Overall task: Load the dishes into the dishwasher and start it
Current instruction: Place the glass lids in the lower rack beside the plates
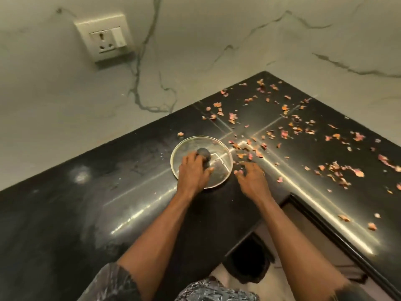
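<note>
On the dark knob (204, 153) of a round glass lid (217, 148), the left hand (192, 172) curls its fingers. The lid lies flat, knob upward, on a black counter (86, 203) strewn with dried petals (293, 127), beneath a marbled wall (217, 40) with a socket (106, 40). The right hand (252, 181) is palm down just beside the rim, fingers loosely bent, holding nothing.

The lid (202, 143) lies on the counter (65, 213), the left hand (193, 172) on its knob (205, 153), the right hand (252, 178) just right of it. Flakes (293, 129) lie scattered farther right.

Dim, warm light; streaky glare on the black countertop (65, 213); edges bow.
</note>
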Tool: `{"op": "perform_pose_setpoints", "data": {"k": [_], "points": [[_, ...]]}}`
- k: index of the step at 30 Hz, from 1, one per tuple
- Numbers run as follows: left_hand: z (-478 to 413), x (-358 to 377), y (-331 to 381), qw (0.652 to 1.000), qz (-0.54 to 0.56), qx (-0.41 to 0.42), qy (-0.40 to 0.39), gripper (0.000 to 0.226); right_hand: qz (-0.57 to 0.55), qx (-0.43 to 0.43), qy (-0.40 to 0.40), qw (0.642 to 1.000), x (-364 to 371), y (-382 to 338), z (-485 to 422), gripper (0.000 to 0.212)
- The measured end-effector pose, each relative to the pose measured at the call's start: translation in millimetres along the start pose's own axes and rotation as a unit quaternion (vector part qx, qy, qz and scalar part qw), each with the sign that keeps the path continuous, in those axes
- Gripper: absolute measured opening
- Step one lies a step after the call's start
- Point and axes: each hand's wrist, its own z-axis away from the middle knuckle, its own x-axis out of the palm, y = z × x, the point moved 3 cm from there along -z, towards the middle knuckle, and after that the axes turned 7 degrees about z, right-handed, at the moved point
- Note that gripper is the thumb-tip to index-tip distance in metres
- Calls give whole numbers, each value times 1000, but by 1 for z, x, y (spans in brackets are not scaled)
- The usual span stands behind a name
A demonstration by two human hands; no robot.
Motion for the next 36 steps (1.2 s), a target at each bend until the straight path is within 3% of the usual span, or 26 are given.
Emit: {"op": "perform_pose_setpoints", "data": {"k": [4, 8, 13, 18, 23, 25, 27, 33, 36], "points": [[-11, -27, -37, 992, 33, -107, 59, 43, -13, -7, -44, 999, 16, -31, -35, 41], [-22, -32, -60, 975, 78, -206, 29, 58, 4, 25, -102, 994, 27, -39, -61, 43], [-30, -26, -69, 969, 106, -222, 19, 59, -35, 47, -111, 992, 32, -39, -71, 38], [-35, -26, -77, 957, 134, -256, 15, 61, -162, 98, -112, 975, 28, -36, -71, 59], [-20, -11, -74, 949, 193, -247, -25, 75, -291, 109, -75, 948, 12, -18, -67, 57], [-18, -4, -70, 944, 233, -232, -34, 83, -336, 119, -62, 932, -1, -9, -58, 42], [-17, 3, -59, 936, 274, -218, -38, 77, -378, 119, -53, 916, -16, 2, -46, 27], [-16, 29, 10, 907, 372, -168, -101, 43, -452, 162, 28, 877, -60, 59, 7, 20], [-12, 54, 58, 903, 383, -116, -154, 39, -451, 209, 73, 865, -79, 100, 48, 15]]}}
